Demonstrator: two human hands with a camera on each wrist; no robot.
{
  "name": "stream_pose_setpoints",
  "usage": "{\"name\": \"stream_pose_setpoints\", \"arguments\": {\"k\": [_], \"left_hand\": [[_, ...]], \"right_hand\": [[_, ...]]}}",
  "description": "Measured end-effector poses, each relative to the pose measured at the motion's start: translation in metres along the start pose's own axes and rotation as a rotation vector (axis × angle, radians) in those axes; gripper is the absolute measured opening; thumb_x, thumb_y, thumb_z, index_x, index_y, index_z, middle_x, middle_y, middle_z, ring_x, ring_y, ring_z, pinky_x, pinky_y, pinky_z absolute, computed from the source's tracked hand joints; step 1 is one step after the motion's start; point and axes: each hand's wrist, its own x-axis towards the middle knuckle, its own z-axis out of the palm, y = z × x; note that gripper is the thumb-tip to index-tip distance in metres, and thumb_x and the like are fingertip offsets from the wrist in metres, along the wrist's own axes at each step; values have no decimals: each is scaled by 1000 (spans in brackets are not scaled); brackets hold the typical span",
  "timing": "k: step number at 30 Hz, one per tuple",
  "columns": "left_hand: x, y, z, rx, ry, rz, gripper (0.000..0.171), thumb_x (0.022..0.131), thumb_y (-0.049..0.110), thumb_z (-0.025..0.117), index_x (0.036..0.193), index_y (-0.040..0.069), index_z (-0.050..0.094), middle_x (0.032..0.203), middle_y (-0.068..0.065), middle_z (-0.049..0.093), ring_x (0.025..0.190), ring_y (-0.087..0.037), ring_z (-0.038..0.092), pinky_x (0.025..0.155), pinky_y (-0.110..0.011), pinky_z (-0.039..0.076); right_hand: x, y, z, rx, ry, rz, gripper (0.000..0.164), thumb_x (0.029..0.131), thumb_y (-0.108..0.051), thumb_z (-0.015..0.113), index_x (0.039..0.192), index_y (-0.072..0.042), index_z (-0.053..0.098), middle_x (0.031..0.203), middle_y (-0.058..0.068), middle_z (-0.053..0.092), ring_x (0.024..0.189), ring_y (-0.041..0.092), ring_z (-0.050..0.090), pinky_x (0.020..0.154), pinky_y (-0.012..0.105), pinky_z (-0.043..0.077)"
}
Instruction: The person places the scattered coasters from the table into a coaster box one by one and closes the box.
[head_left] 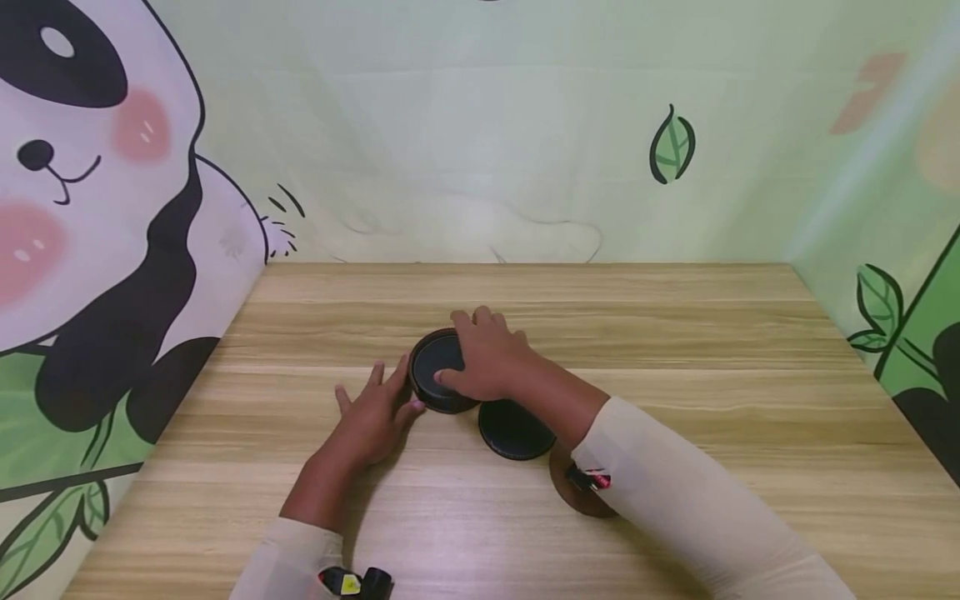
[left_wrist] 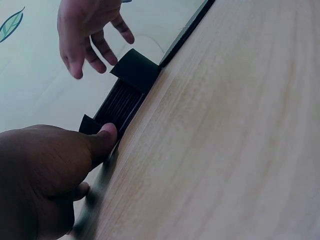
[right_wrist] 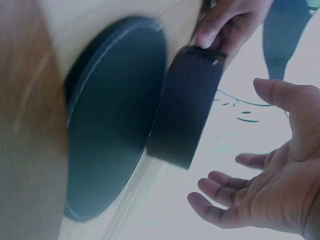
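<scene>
A round black coaster holder (head_left: 429, 367) lies on the table. Stacked coaster edges (left_wrist: 119, 102) show through a gap in its side wall in the left wrist view. My left hand (head_left: 375, 421) holds the holder's left side between thumb and forefinger, its other fingers spread. Over the holder's right part hovers my right hand (head_left: 491, 354), fingers apart and holding nothing; both wrist views show air between it and the holder. A black disc with pale edge stitching (right_wrist: 115, 125) lies beside the holder, partly beneath the right forearm in the head view.
A brown disc (head_left: 573, 492) sits nearer the front, partly hidden by the right sleeve (head_left: 675, 483). The wood-grain table (head_left: 675, 333) meets a pale cloth backdrop (head_left: 450, 125) with panda and leaf drawings.
</scene>
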Motion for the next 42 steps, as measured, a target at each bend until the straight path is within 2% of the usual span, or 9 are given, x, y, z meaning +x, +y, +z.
{"name": "stream_pose_setpoints", "arguments": {"k": [4, 11, 16, 20, 24, 27, 34, 38, 42], "left_hand": [[-1, 1, -1, 2, -2, -3, 78, 114, 33, 58, 177, 12, 16, 172, -25, 41, 170, -49, 10, 119, -91, -11], [0, 0, -1, 1, -9, -9, 78, 114, 32, 57, 177, 13, 15, 173, -25, 40, 171, -48, 9, 120, -90, -12], [1, 0, 0, -31, 4, 4, 80, 113, 34, 59, 177, 13, 16, 172, -26, 41, 170, -49, 9, 120, -90, -13], [0, -1, 1, -30, 8, 3, 79, 113, 34, 59, 177, 14, 17, 172, -26, 41, 170, -49, 10, 120, -89, -13], [0, -1, 0, -14, -4, -4, 78, 114, 33, 58, 177, 15, 15, 173, -24, 40, 171, -48, 8, 120, -90, -13], [0, 0, -1, -16, -6, -3, 79, 114, 33, 58, 177, 14, 15, 173, -23, 39, 171, -48, 7, 120, -90, -14], [0, 1, -1, -21, -2, 1, 80, 113, 33, 59, 177, 13, 15, 173, -23, 40, 171, -47, 7, 120, -90, -14], [0, 1, -1, -12, 0, -1, 80, 113, 33, 59, 177, 13, 15, 173, -24, 40, 171, -48, 8, 120, -90, -13], [0, 1, 0, -12, -2, -1, 80, 113, 32, 59, 177, 13, 15, 172, -24, 41, 171, -48, 8, 120, -90, -13]], "right_hand": [[-9, -4, -2, 125, 2, 43, 92, 99, -52, 77, 169, -13, 33, 163, 21, 43, 148, 39, 45, 117, 68, 46], [-21, -9, -2, 161, 6, 76, 92, 96, -51, 80, 165, -11, 35, 162, 18, 43, 144, 37, 46, 113, 66, 50], [-30, -7, 0, 194, 9, 101, 93, 95, -51, 81, 164, -10, 35, 164, 18, 41, 145, 37, 44, 113, 66, 48], [-35, -4, 3, 193, 12, 115, 106, 93, -52, 83, 171, -11, 24, 172, 21, 33, 155, 41, 39, 117, 73, 44], [-41, 1, 6, 172, -20, 137, 121, 91, -57, 84, 176, -14, 10, 177, 24, 25, 163, 46, 31, 119, 78, 39], [-44, 5, 8, 163, -52, 149, 125, 89, -59, 85, 177, -13, 8, 178, 26, 24, 164, 47, 28, 119, 79, 38], [-47, 14, 12, 141, -89, 172, 124, 89, -60, 84, 174, -3, 15, 177, 29, 25, 166, 48, 25, 121, 80, 36], [-47, 19, 14, 121, -99, 192, 115, 85, -61, 87, 166, 1, 33, 163, 28, 39, 156, 44, 36, 115, 73, 46], [-48, 23, 15, 106, -126, 197, 110, 83, -61, 89, 158, 3, 41, 153, 28, 45, 148, 42, 41, 112, 64, 51]]}}
